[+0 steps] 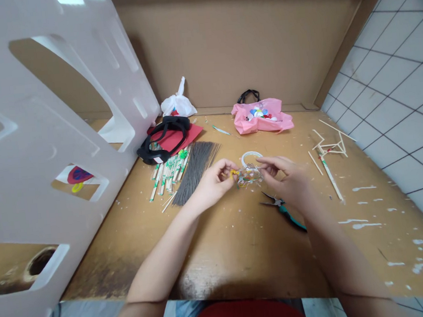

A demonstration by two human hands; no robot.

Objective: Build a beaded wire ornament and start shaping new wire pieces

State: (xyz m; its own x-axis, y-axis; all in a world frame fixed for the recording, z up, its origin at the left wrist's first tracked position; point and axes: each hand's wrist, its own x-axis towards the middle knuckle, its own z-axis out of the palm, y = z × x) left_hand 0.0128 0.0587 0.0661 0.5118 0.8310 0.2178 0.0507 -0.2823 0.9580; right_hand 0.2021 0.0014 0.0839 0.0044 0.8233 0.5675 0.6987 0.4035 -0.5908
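Both my hands meet over the middle of the wooden table. Between them they hold a small tangled bundle of thin wire with coloured beads. My left hand pinches its left end, where a yellow-orange bit shows. My right hand pinches the right end with thumb and forefinger. Just behind the bundle lies a white roll of tape. Pliers with teal handles lie on the table under my right wrist.
A bundle of grey wires and green-tipped sticks lie to the left, beside black goggles on red paper. A pink bag and a white bag sit at the back. Joined sticks lie right. A white plastic panel stands left.
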